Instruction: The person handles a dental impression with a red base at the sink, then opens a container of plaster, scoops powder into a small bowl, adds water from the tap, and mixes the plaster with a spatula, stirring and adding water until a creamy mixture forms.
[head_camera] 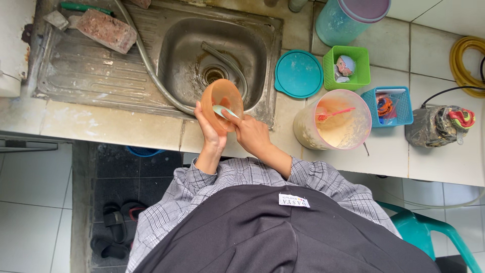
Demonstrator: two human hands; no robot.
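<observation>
From the head view, your left hand [209, 132] cups the orange bowl [222, 103] from beneath, tilted over the near rim of the steel sink [177, 55]. Your right hand [251, 132] pinches a pale green spoon [224, 111] inside it. Right of the sink, a batter-smeared tub [333, 124] stands close; the draining board on the sink's left lies open.

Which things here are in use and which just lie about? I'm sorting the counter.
In use: translucent orange plastic bowl, pale green spoon, left hand, right hand.

Lying about: round teal lid, green plastic basket, red brick, yellow hose.
</observation>
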